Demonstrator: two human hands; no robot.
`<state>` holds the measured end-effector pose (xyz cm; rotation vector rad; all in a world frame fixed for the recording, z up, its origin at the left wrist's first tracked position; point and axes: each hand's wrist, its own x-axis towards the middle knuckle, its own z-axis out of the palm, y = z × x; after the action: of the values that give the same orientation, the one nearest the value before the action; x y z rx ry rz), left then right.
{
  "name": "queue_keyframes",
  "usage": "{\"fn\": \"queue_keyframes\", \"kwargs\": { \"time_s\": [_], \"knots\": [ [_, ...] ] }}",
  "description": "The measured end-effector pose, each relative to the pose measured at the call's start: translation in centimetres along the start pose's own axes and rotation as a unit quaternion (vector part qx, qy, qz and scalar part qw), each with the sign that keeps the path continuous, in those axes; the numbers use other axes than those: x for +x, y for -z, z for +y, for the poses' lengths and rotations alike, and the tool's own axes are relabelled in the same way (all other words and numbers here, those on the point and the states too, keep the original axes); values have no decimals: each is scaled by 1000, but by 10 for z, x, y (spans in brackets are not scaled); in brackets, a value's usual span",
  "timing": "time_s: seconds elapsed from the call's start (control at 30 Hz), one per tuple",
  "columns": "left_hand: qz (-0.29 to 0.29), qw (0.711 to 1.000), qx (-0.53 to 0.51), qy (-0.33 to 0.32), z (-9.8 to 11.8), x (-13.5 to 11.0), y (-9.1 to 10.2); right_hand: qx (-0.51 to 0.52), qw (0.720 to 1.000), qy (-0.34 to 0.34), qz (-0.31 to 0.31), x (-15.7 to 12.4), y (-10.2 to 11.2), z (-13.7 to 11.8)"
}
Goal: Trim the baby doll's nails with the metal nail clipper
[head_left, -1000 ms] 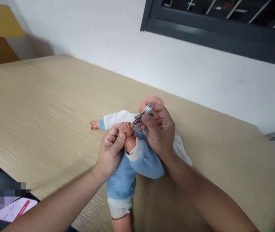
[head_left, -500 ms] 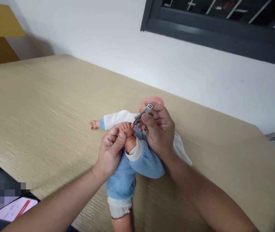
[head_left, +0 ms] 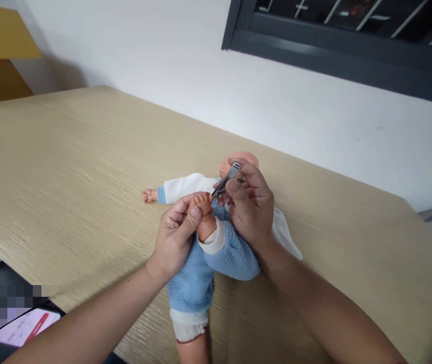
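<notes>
A baby doll (head_left: 233,255) in a blue and white fleece outfit lies on its back on the table, one leg bent up. My left hand (head_left: 178,230) is closed around the raised doll's foot (head_left: 203,205), thumb across the sole and fingers behind it. Between the thumb and fingers of my right hand (head_left: 252,202) are silver nail clippers (head_left: 227,177). Their jaw end is at the toe on the right side of the foot; whether it touches cannot be made out. My right hand partly hides the doll's head (head_left: 241,159).
The wooden table (head_left: 87,167) reaches back to a white wall (head_left: 155,65) below a dark-framed window (head_left: 314,50). A yellow box-like object (head_left: 3,33) stands at the far left. A lit phone (head_left: 26,326) rests below the table's left edge.
The clippers' lever stands slightly further from the body than before. Both hands keep their hold, and the doll's pose looks the same.
</notes>
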<state>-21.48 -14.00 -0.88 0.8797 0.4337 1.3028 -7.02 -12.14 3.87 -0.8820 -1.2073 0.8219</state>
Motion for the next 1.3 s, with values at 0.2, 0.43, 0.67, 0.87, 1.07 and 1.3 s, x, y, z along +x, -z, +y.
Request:
{"fn": "queue_keyframes", "kwargs": {
  "time_s": [0.2, 0.43, 0.67, 0.87, 1.07, 1.3],
  "knots": [
    [-5, 1000, -2, -1, 1, 0, -1, 2, 1000, 17, -11, -1, 2, 2],
    [-2, 1000, -8, 3, 2, 1, -3, -19, 1000, 6, 1, -1, 2, 3],
    [6, 1000, -9, 7, 2, 1, -3, 2, 1000, 18, 1, -1, 0, 4],
    [1, 1000, -10, 2, 2, 1, -2, -8, 1000, 12, 7, -2, 1, 4],
    [-1, 1000, -8, 0, 1, 1, -3, -3, 1000, 22, -1, -2, 2, 3],
    [7, 1000, -5, 6, 1, 1, -2, -27, 1000, 13, 7, -1, 0, 1]
  ]
}}
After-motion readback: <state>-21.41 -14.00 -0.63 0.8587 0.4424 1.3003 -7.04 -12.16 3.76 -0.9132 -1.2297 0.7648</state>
